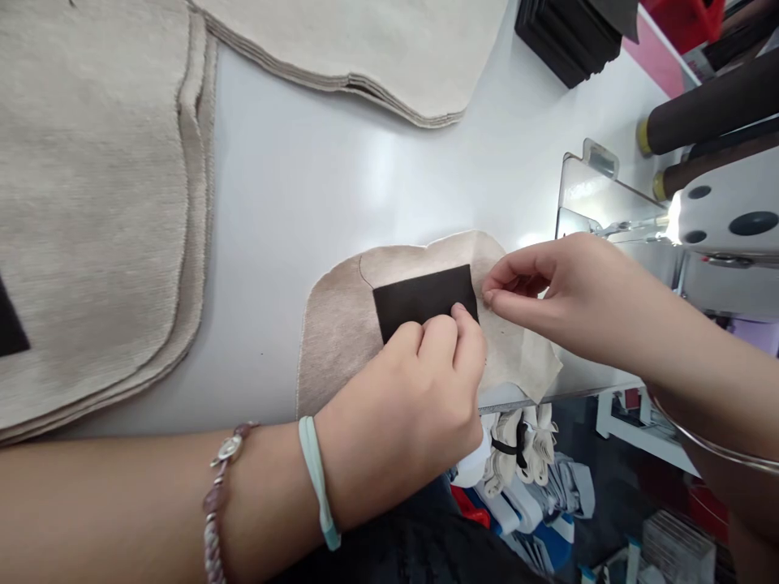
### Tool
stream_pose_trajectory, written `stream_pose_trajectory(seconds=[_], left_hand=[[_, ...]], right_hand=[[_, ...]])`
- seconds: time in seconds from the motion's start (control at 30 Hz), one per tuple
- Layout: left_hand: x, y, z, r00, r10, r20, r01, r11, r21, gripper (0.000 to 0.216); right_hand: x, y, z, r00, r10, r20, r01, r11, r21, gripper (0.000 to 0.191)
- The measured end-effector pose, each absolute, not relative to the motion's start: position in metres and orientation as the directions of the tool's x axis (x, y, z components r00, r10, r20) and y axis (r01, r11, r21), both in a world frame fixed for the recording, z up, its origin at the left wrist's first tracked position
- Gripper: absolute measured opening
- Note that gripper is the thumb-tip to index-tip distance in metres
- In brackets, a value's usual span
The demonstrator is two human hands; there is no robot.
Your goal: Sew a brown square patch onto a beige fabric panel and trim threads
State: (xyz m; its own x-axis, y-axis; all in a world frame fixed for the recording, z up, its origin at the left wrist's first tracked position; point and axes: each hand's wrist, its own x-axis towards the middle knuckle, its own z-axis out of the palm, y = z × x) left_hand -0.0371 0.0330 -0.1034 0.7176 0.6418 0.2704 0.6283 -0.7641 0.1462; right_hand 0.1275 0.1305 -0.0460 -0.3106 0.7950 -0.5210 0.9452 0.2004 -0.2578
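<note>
A beige plush fabric piece [341,332] with a wavy upper edge lies on the white table. On top of it rests a dark rectangular fabric patch [419,296], and a thin dark thread [363,272] curves off the patch's upper left corner. My left hand [426,381] presses the lower part of the patch with curled fingers, hiding that edge. Just past the patch's right edge, my right hand [523,284] is closed in a pinch over the beige piece. Whatever its fingertips hold is too small to make out.
Stacked beige fabric panels [109,186] lie at the left, with another stack [377,49] at the top. Dark patches are piled [565,36] at upper right. A lit sewing machine [730,211] stands at right. Fabric bundles [517,446] sit below the table edge.
</note>
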Motion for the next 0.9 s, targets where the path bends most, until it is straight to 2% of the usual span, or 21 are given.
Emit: stream_pose_trajectory(seconds=[0.37, 0.63, 0.9], left_hand=[[-0.039, 0.033, -0.101, 0.733, 0.621, 0.277, 0.613, -0.78, 0.127, 0.036], [-0.039, 0.035, -0.099, 0.757, 0.598, 0.263, 0.601, -0.795, 0.08, 0.037], [-0.037, 0.035, -0.102, 0.736, 0.611, 0.293, 0.612, -0.785, 0.098, 0.035]], right_hand=[[0.157, 0.12, -0.037, -0.235, 0.763, -0.602, 0.941, 0.023, -0.339, 0.011], [0.176, 0.099, -0.03, -0.213, 0.779, -0.59, 0.927, -0.029, -0.374, 0.011], [0.208, 0.07, -0.027, -0.194, 0.786, -0.586, 0.887, -0.115, -0.448, 0.012]])
